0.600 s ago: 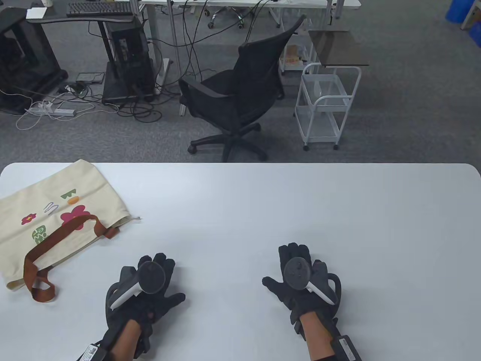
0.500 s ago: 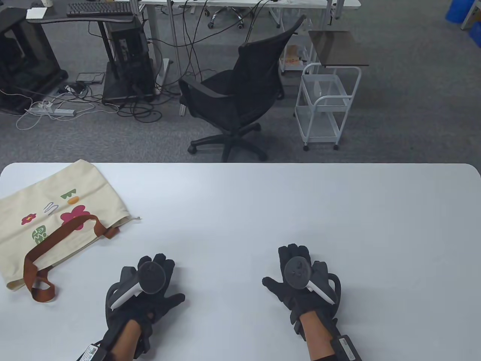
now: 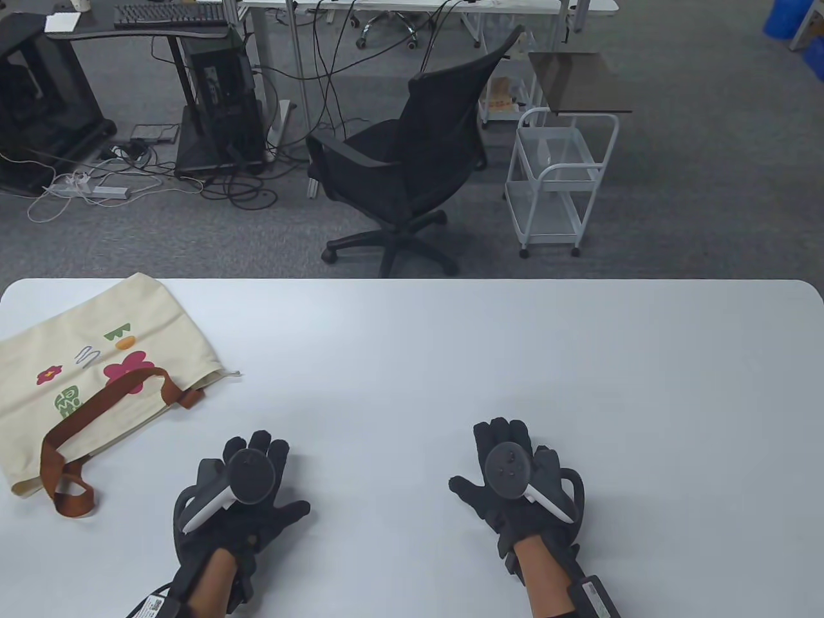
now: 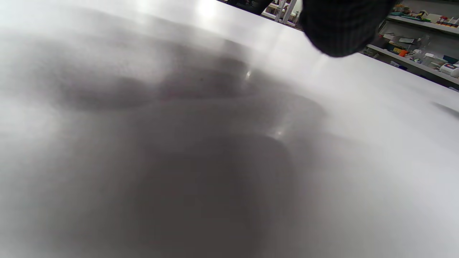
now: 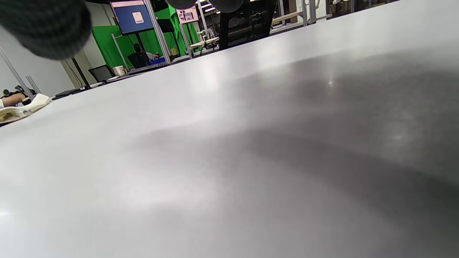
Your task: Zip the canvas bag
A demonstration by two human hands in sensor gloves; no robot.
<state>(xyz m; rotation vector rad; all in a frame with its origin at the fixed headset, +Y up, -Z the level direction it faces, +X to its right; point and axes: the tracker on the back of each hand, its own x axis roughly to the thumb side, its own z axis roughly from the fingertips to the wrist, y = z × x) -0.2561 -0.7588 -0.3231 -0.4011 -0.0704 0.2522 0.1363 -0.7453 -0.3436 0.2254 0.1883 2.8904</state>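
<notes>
**Hazards before first contact: bag unsecured, zip pull small**

While both hands lie flat on the desk with nothing held, every risk below is a forecast, not an observed fault.

1. Desk. The surface looks smooth and glossy. Judged from this, a light fabric item will slide when pulled along one axis unless it is anchored.

2. Canvas bag. It lies flat, well to the left of the left hand's fingers and beyond them, at the desk's left edge. It is far left of the right hand. Likely fault: the zip is drawn with one hand only, and the whole bag travels with the slider instead of closing. Cause: no counter-hold on the mouth edge.

3. Brown strap. It loops across the bag face and off the near edge, on the side closest to the left hand. Likely fault: reaching fingers snag the loop and drag or fold the bag. Cause: an approach path crossing the strap.

4. Zip pull. A small metal tab projects from the bag's right corner, up and left of the left fingers. Likely fault: thick gloves miss or lose the pinch. Whether the zip is open along its length cannot be determined.

Finger state: both hands spread, fingers apart, palms down on the desk, gripping nothing.
</notes>
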